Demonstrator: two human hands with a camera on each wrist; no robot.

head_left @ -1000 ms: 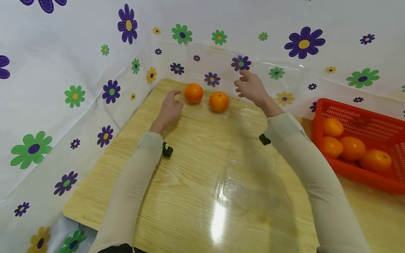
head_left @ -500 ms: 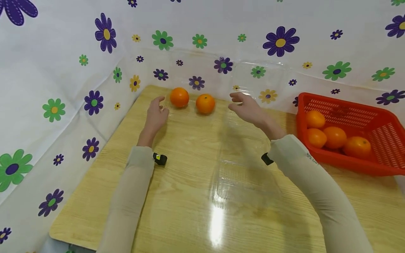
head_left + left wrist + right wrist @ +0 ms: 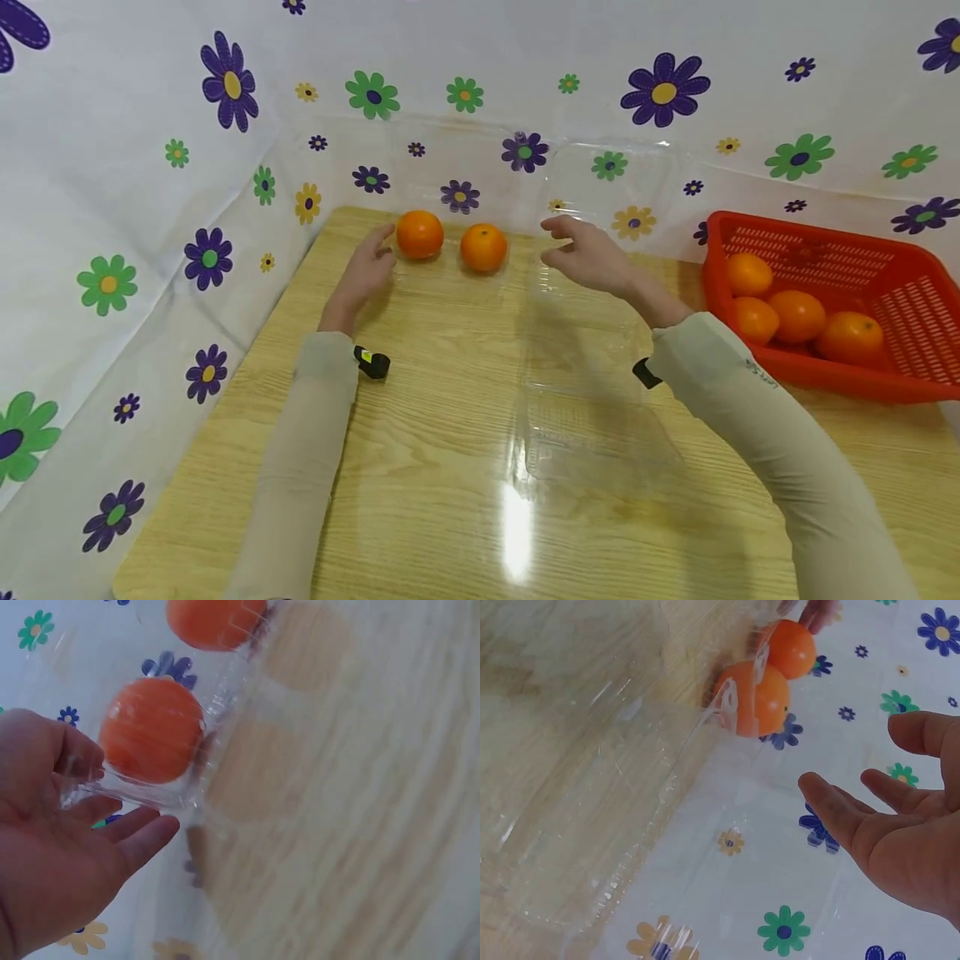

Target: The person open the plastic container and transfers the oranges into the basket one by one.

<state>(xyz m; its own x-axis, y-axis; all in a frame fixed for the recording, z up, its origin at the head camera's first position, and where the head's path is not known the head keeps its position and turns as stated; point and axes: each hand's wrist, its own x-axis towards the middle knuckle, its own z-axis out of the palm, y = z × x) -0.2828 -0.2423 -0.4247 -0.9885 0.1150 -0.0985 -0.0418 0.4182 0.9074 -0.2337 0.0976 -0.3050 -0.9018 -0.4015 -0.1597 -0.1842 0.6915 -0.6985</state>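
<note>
Two oranges (image 3: 483,247) stand side by side in a clear plastic box (image 3: 187,796) at the table's back left corner. My left hand (image 3: 367,268) is at the box's left end, beside the left orange (image 3: 152,731). In the left wrist view its upper digit bends over the plastic corner, pinching it against the lower, straighter fingers. Above the table, right of the oranges, my right hand (image 3: 592,260) hovers with spread fingers and holds nothing. Clear plastic (image 3: 592,825) lies below it in the right wrist view.
A red basket (image 3: 825,379) with several oranges (image 3: 797,317) stands on the right of the wooden table (image 3: 420,483). More clear plastic containers (image 3: 592,425) lie in the middle, their outlines faint. Flower-patterned sheeting (image 3: 465,50) borders the table at the back and left.
The head view has shifted right. My left hand has come closer to the left orange and the box's end. The right hand has lowered from in front of the sheeting toward the table.
</note>
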